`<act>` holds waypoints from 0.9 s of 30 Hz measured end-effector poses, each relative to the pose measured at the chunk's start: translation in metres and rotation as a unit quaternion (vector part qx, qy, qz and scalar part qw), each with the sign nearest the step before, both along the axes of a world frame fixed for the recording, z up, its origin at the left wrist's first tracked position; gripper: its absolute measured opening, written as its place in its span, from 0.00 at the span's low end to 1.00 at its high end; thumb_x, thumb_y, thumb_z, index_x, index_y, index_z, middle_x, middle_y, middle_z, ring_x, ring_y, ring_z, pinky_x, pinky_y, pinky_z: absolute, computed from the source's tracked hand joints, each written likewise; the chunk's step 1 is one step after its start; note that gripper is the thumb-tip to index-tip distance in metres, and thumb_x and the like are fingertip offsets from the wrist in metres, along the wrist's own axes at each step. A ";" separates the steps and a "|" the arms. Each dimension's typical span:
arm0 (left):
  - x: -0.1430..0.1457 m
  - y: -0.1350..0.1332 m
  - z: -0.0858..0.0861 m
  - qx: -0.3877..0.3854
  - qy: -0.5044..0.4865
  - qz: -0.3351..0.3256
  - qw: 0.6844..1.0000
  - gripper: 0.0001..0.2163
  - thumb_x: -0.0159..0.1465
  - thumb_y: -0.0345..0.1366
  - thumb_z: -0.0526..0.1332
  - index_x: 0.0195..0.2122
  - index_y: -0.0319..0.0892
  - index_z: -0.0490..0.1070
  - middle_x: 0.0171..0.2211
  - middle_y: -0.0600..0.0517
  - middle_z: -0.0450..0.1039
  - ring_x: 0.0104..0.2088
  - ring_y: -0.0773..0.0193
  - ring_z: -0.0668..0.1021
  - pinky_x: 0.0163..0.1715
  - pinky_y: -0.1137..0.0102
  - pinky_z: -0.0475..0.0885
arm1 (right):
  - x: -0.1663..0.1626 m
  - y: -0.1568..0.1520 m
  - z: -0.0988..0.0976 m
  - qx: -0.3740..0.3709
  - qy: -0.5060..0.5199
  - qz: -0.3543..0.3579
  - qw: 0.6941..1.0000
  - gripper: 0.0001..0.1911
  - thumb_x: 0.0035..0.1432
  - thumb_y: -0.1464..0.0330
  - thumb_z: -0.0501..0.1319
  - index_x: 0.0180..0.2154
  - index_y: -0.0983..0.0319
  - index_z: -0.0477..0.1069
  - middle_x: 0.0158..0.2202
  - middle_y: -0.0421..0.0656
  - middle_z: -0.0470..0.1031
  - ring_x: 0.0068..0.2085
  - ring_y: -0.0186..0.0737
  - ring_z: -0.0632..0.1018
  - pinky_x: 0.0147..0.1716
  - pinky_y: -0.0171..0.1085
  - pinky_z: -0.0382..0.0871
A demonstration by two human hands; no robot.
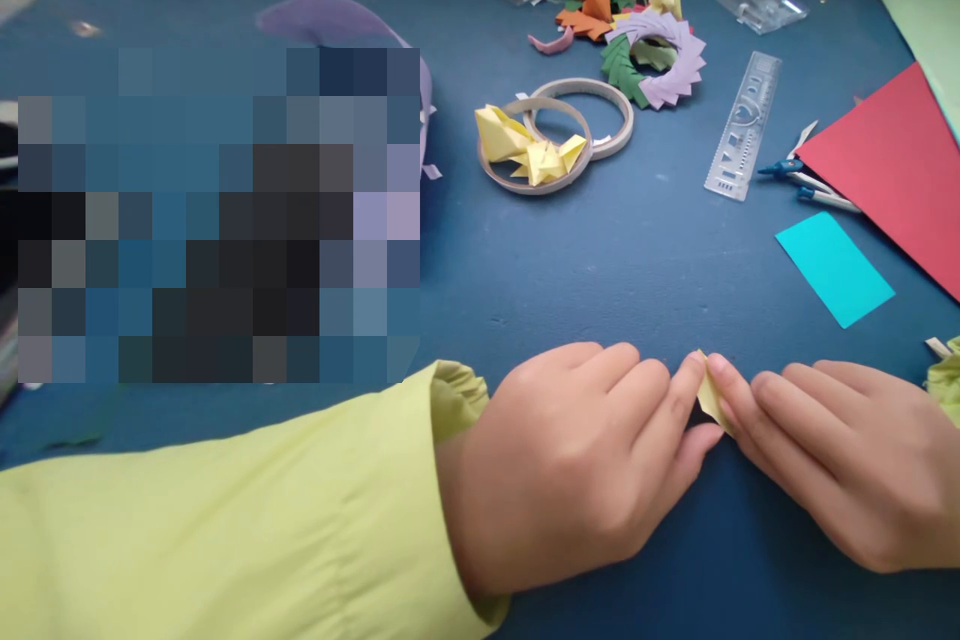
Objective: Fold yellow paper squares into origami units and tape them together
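1. Left hand (574,465) pinches the yellow paper (712,402) between thumb and forefinger.
2. Right hand (862,465) presses its right side; I cannot tell whether it pinches.
3. It's between them, well off the surface's (525,270) far edge.

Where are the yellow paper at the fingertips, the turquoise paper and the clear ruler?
Yellow paper (709,400): head view, middle of its exposed strip.
Turquoise paper (835,270): head view, center of its flat face.
Clear ruler (739,135): head view, about midway along its length.
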State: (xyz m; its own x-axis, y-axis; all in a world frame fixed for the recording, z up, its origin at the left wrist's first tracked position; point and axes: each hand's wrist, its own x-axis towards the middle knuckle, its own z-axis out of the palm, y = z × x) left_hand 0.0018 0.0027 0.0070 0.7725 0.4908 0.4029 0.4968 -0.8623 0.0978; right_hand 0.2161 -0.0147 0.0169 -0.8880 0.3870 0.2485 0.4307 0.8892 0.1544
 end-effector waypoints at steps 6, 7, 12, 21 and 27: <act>0.001 0.000 -0.001 -0.008 0.003 0.000 1.000 0.13 0.65 0.36 0.55 0.43 0.31 0.73 0.24 0.50 0.72 0.22 0.63 0.73 0.17 0.66 0.67 | 0.000 0.003 0.000 0.023 -0.010 0.011 1.000 0.15 0.59 0.78 0.51 0.45 0.77 0.71 0.31 0.53 0.75 0.25 0.40 0.71 0.21 0.42 0.66; 0.001 0.000 -0.001 -0.008 0.005 0.001 1.000 0.14 0.65 0.36 0.55 0.43 0.31 0.73 0.24 0.49 0.72 0.22 0.63 0.73 0.17 0.66 0.67 | 0.000 0.004 0.001 0.028 -0.018 0.015 0.999 0.16 0.59 0.78 0.50 0.45 0.77 0.70 0.31 0.53 0.75 0.25 0.40 0.71 0.21 0.41 0.66; 0.001 0.001 -0.003 -0.001 0.008 -0.003 1.000 0.14 0.65 0.37 0.55 0.43 0.31 0.73 0.24 0.49 0.73 0.21 0.63 0.73 0.17 0.66 0.67 | 0.001 0.005 0.002 0.038 -0.027 0.025 0.999 0.16 0.59 0.77 0.53 0.47 0.80 0.67 0.30 0.51 0.74 0.23 0.39 0.69 0.18 0.41 0.61; 0.000 0.001 -0.002 0.010 0.008 -0.011 1.000 0.18 0.65 0.42 0.55 0.44 0.29 0.72 0.22 0.51 0.71 0.21 0.63 0.72 0.17 0.66 0.66 | 0.001 0.006 -0.005 -0.020 0.063 0.055 0.996 0.11 0.57 0.73 0.57 0.39 0.77 0.70 0.28 0.51 0.74 0.23 0.40 0.70 0.16 0.41 0.59; -0.001 -0.005 -0.004 0.036 -0.031 -0.079 0.996 0.14 0.65 0.26 0.47 0.43 0.29 0.70 0.22 0.51 0.70 0.20 0.62 0.67 0.17 0.65 0.57 | 0.002 0.011 -0.005 -0.129 0.119 0.035 0.984 0.11 0.59 0.74 0.51 0.27 0.66 0.69 0.20 0.44 0.67 0.22 0.38 0.64 0.19 0.40 0.59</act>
